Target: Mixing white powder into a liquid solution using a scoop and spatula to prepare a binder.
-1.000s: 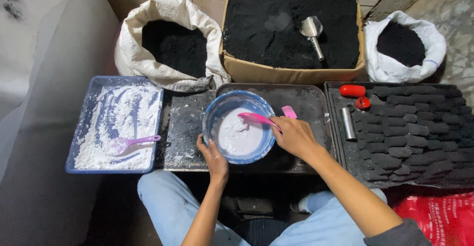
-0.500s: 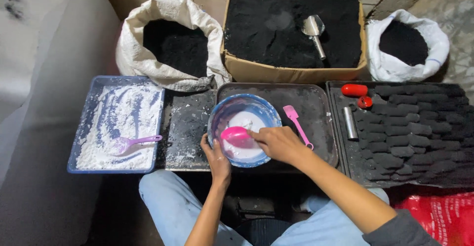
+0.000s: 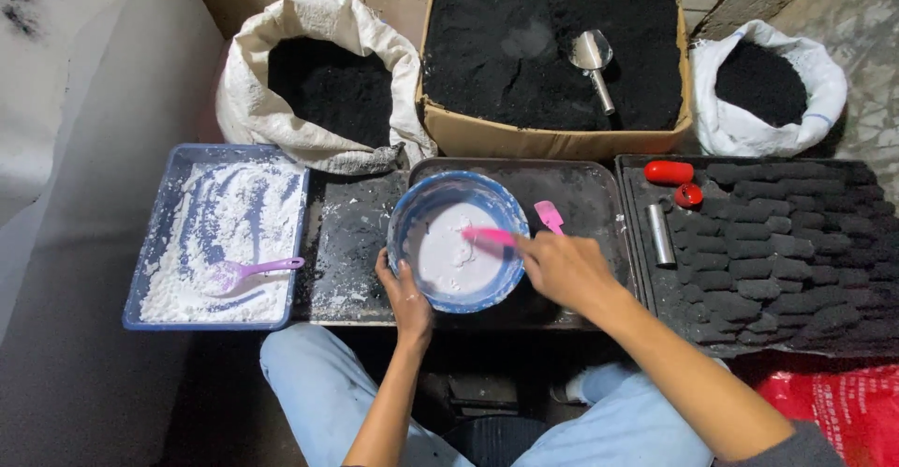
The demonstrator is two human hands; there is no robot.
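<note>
A blue bowl (image 3: 419, 207) holding white paste sits on a dark tray (image 3: 361, 242) in front of me. My left hand (image 3: 405, 291) grips the bowl's near rim. My right hand (image 3: 564, 266) holds a pink spoon (image 3: 489, 236) whose tip dips into the paste at the bowl's right side. A second pink spatula (image 3: 548, 215) lies on the tray just right of the bowl, behind my right hand.
A blue tray of white powder (image 3: 154, 252) with a purple spoon (image 3: 255, 268) sits left. A tray of black briquettes (image 3: 777, 252), a metal cylinder (image 3: 660, 235) and red pieces (image 3: 669, 171) lie right. Two sacks (image 3: 318, 83) (image 3: 768, 83) and a cardboard box (image 3: 552, 134) of black powder with a metal scoop (image 3: 592, 59) stand behind.
My right hand has swept the pink spoon through the paste, from the bowl's upper right to the lower left and back to the right side. My left hand stays on the rim.
</note>
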